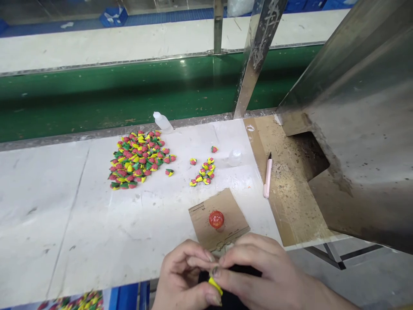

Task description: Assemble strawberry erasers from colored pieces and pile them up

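At the front edge of the table, my left hand [185, 275] and my right hand [258, 271] meet, both with fingers closed. Between the thumbs shows part of a small yellow piece [215, 285]; the fingers cover the rest of it. Just beyond the hands, a small red cup [216, 219] stands on a square of brown cardboard [201, 228]. Farther off lies a small group of pink-and-yellow fruit-shaped pieces [203, 172]. To its left is a big pile of similar pink, yellow and green pieces [137, 159].
A white plastic bottle [164, 122] stands behind the pile. A pink pen [267, 176] lies at the cardboard sheet [287, 193] on the right, beside a large metal panel [364, 129]. A green conveyor belt [112, 92] runs behind. Below left, a blue bin [124, 297] adjoins more pieces.
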The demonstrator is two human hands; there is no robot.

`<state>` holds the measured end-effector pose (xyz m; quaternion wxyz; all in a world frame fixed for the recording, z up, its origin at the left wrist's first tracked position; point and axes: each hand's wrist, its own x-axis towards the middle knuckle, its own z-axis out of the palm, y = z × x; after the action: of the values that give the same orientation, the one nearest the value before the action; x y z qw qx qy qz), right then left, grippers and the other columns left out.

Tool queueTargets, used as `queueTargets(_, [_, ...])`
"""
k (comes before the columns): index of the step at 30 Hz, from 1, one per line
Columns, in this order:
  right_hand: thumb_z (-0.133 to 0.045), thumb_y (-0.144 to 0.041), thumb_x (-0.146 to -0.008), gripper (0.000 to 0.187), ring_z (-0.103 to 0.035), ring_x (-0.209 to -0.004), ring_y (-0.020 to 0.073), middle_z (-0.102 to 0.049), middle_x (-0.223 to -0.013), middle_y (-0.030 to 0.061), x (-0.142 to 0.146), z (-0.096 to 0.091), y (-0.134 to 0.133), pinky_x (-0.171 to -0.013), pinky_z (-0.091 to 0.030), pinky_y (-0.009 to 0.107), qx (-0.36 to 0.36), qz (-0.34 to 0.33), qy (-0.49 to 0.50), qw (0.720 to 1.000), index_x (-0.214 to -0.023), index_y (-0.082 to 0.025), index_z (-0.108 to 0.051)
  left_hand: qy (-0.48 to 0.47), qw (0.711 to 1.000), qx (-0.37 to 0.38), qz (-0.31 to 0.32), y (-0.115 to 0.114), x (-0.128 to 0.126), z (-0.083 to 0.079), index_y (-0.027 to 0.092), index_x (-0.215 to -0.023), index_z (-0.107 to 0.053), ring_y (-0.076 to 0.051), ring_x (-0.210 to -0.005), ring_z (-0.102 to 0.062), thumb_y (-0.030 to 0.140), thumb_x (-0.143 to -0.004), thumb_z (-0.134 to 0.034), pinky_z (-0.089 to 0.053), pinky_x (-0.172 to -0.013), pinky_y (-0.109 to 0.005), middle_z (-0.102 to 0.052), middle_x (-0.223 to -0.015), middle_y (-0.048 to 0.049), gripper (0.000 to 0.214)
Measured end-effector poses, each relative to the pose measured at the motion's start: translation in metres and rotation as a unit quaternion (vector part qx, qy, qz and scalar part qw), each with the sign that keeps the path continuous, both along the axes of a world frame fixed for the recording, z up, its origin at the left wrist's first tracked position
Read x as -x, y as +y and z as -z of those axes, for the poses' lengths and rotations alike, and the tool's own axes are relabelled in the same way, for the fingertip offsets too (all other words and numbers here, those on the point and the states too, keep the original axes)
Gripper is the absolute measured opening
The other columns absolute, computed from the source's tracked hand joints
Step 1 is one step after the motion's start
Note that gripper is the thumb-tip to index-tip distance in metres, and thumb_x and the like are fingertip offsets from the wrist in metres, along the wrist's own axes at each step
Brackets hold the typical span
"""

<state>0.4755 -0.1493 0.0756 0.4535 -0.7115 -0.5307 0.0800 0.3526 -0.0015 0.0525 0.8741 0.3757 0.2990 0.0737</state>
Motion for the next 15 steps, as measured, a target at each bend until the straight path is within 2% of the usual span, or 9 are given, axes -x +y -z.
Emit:
queueTargets(5, [-0.047, -0.015, -0.112, 0.023, -0.070, -0.091, 0.0124, -0.080, -0.104, -0.0006, 0.004, 0.002, -0.002, -0.079, -0.054, 0.025, -0.010, 0.022, -0.095, 0.995, -0.113, -0.017, -0.070, -0.024, 0.998, 0.052, -0.004, -0.004, 0.000, -0.001, 0.023, -0.087, -0.080, -0.009, -0.059, -0.074, 0.028, -0.059, -0.105, -0.053, -0.059, -0.013, -0.084, -0.069, 0.0024, 0.037])
queueTargets(8, [-0.048, -0.019, -0.113, 0.022, -0.070, -0.102, 0.0141, -0.080, -0.106, 0.0017, 0.005, 0.006, -0.004, -0.088, -0.055, 0.026, -0.007, 0.014, -0.112, 0.994, -0.120, -0.015, -0.069, -0.070, 0.995, 0.073, 0.007, -0.007, 0.002, 0.010, 0.024, -0.094, -0.078, -0.011, -0.064, -0.078, 0.025, -0.069, -0.101, -0.054, -0.061, -0.014, -0.086, -0.075, 0.0017, 0.035])
queueTargets(11, [-0.050, -0.026, -0.113, 0.024, -0.068, -0.108, 0.0154, -0.081, -0.105, 0.0028, 0.009, 0.014, -0.006, -0.093, -0.054, 0.029, -0.031, 0.021, -0.130, 0.991, -0.121, -0.015, -0.070, -0.158, 0.982, 0.103, 0.029, -0.012, 0.006, 0.022, 0.025, -0.102, -0.073, -0.012, -0.066, -0.079, 0.022, -0.079, -0.094, -0.054, -0.062, -0.014, -0.087, -0.080, 0.0006, 0.031])
queueTargets(13, [-0.054, -0.024, -0.112, 0.020, -0.068, -0.105, 0.0147, -0.081, -0.105, 0.0007, 0.014, 0.021, -0.006, -0.088, -0.055, 0.029, -0.057, 0.041, -0.133, 0.989, -0.115, -0.016, -0.072, -0.173, 0.975, 0.134, 0.043, -0.015, 0.007, 0.024, 0.026, -0.104, -0.070, -0.013, -0.066, -0.079, 0.024, -0.082, -0.092, -0.055, -0.063, -0.017, -0.086, -0.081, 0.0001, 0.030])
queueTargets(15, [-0.054, -0.024, -0.111, 0.020, -0.070, -0.099, 0.0134, -0.082, -0.107, -0.0025, 0.018, 0.027, -0.004, -0.079, -0.056, 0.030, -0.077, 0.052, -0.123, 0.988, -0.112, -0.019, -0.073, -0.132, 0.977, 0.160, 0.054, -0.016, 0.008, 0.019, 0.025, -0.099, -0.069, -0.013, -0.065, -0.078, 0.025, -0.080, -0.093, -0.055, -0.063, -0.018, -0.085, -0.081, 0.0002, 0.031])
